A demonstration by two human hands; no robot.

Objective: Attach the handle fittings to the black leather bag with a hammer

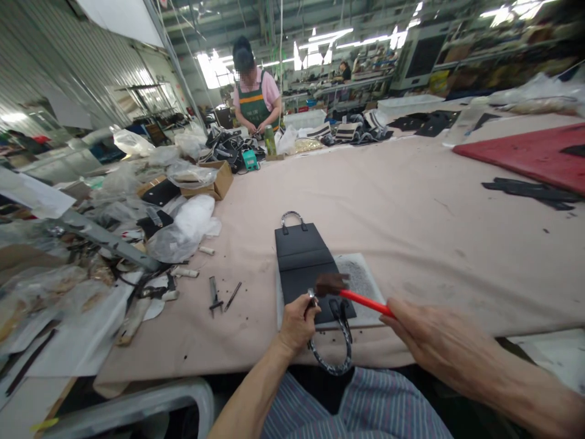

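Note:
My right hand (414,323) grips a hammer (363,301) by its red handle. The rusty brown head hovers near the top of a short metal punch (311,293). That punch is pinched upright in my left hand (296,323), over the near left part of a black bag panel (301,244); its lower end is hidden by my fingers. A grey-and-black patterned bag handle (336,368) curves over the table edge toward me, and a matching one (292,214) stands at the far end. Under the panel lies a pale slab (365,283).
Left of the panel lie a metal divider-like tool (214,296) and a thin dark rod (233,296). Plastic bags (187,222) and a cardboard box (222,180) crowd the left side. A red board (525,155) lies at right. Across the table stands a co-worker (256,100).

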